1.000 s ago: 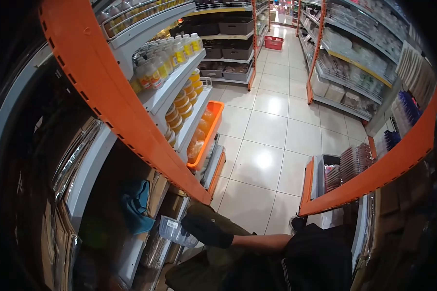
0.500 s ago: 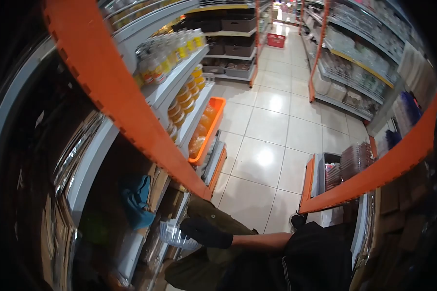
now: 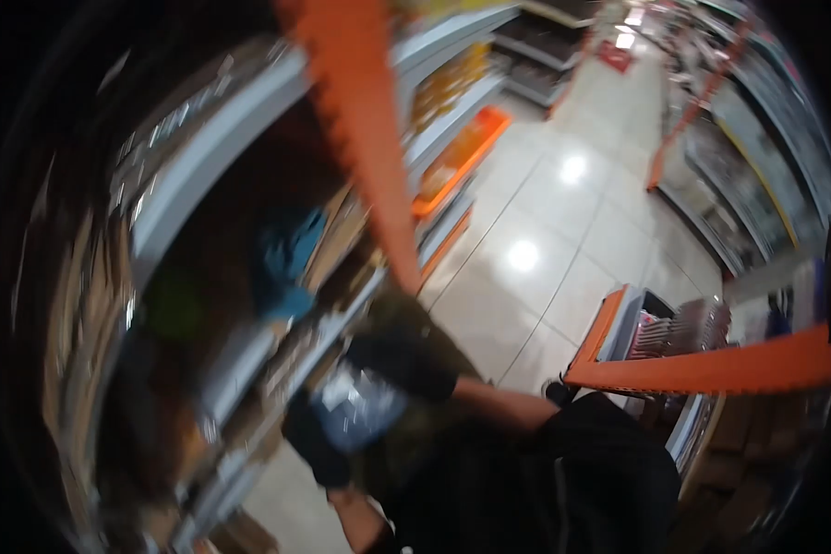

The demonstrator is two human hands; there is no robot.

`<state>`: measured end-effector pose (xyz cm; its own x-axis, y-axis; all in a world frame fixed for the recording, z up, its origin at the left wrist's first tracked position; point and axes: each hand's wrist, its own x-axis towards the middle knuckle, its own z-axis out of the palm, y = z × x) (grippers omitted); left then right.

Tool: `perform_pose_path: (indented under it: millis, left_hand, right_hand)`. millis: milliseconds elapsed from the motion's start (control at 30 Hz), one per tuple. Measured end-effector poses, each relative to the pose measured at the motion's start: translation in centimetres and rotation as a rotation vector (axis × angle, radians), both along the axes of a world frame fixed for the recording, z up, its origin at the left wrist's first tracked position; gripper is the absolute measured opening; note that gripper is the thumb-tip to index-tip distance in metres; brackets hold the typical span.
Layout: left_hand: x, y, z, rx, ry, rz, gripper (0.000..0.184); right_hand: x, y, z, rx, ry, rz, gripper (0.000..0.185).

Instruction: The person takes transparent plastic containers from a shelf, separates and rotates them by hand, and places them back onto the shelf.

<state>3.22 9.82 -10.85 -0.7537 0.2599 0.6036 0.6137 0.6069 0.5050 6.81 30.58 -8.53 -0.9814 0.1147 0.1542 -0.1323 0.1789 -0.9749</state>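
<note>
Head camera view: a clear plastic container (image 3: 358, 411) is off the shelves, between the person's two black-gloved hands.
At far left stand brown cardboard pieces (image 3: 78, 351), then a blurred green shape (image 3: 173, 303) and a crumpled teal cloth (image 3: 286, 263) on the shelving. The left hand (image 3: 316, 443) is against the container's near side, its finger closure lost in blur; the right hand (image 3: 402, 358) grips the opposite side. The container has not been set down, and blur hides whether it holds anything. Rightward, yellow tubs (image 3: 448, 88) sit stacked above an orange plastic tray (image 3: 474, 164) with amber, see-through contents. Farther right come a distant red basket (image 3: 616, 57) and a dark-rimmed bin (image 3: 657, 302) with pinkish items inside.
</note>
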Motion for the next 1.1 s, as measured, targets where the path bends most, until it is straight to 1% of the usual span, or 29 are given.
perform_pose_path:
  millis: [33,67,100,133,167,200,267,300,333,367,400,433,500,533,567,667,767,833,900,967,1067,1100]
  left_hand:
    - [-0.4,0.1,-0.5,-0.068,0.12,0.061,0.03]
    - [-0.6,-0.4,-1.2,-0.142,0.242,0.115,0.03]
    - [-0.7,-0.1,0.1,-0.028,-0.123,0.144,0.029]
    - [-0.8,0.9,1.4,0.126,-0.467,0.169,0.028]
    - [-1.1,1.7,2.0,0.231,-0.334,0.149,0.017]
    - [-1.2,2.2,2.1,0.288,-0.27,0.136,0.018]
    - [-1.4,3.3,2.5,0.388,-0.14,0.106,0.027]
    - [-1.0,3.5,3.0,0.435,-0.176,0.092,0.027]
    - [-0.9,3.4,3.7,0.483,-0.213,0.073,0.027]
    - [-0.6,3.0,4.5,0.421,-0.365,0.114,0.025]
    - [-0.4,2.7,4.2,0.335,-0.204,0.14,0.025]
    - [-0.4,2.7,3.4,0.251,-0.042,0.162,0.025]
    - [-0.9,2.9,3.2,0.15,0.185,0.183,0.025]
    - [-1.0,2.9,3.6,0.127,0.244,0.181,0.025]
    - [-0.3,2.8,4.4,0.404,-0.233,0.109,0.027]
    - [-0.1,2.6,4.3,0.378,-0.236,0.135,0.028]
    - [-0.4,2.4,3.8,0.421,-0.11,0.153,0.03]
    - [-0.3,2.4,3.6,0.421,-0.169,0.156,0.031]
    - [-0.2,2.3,3.7,0.449,-0.214,0.15,0.031]
    - [0.0,1.9,4.4,0.484,-0.256,0.127,0.031]
    - [0.1,1.8,5.4,0.477,-0.307,0.133,0.029]
    - [0.2,1.7,5.3,0.473,-0.319,0.125,0.029]
  right_hand:
    - [-0.6,-0.8,-0.1,-0.152,0.121,-0.181,0.024]
    - [-0.6,-0.5,0.4,0.189,0.203,-0.274,0.021]
    - [-1.4,-1.1,0.0,0.152,0.268,-0.376,0.021]
    - [-1.3,-1.8,1.6,-0.129,0.075,-0.37,0.025]
    - [-1.0,-2.0,2.0,0.005,0.204,-0.358,0.028]
    - [-0.8,-1.9,2.4,0.14,0.347,-0.36,0.032]
    - [0.2,-2.7,3.7,0.535,0.429,-0.105,0.039]
    - [0.8,-3.0,3.9,0.731,0.472,0.014,0.042]
    - [0.5,-2.9,3.3,0.648,0.466,-0.076,0.044]
    - [0.2,-2.7,2.3,0.566,0.454,-0.164,0.047]
    - [-0.1,-2.7,2.3,0.483,0.438,-0.25,0.049]
    - [0.1,-2.3,2.8,0.481,0.405,-0.24,0.053]
    - [1.2,-3.2,4.7,0.663,0.445,-0.039,0.054]
    - [1.6,-3.7,5.1,0.747,0.458,0.061,0.054]
    - [1.5,-3.7,4.7,0.786,0.423,0.019,0.052]
    - [0.1,-3.2,2.1,0.549,0.466,-0.234,0.049]
    - [1.7,-4.2,4.2,0.742,0.492,0.089,0.048]
    - [0.7,-3.9,2.8,0.666,0.455,-0.103,0.044]
    - [0.3,-3.8,2.7,0.674,0.452,-0.125,0.044]
    - [0.9,-4.2,3.6,0.752,0.473,0.011,0.045]
    - [0.9,-4.1,3.5,0.786,0.469,0.076,0.054]
    - [0.6,-4.2,3.5,0.672,0.475,0.008,0.054]
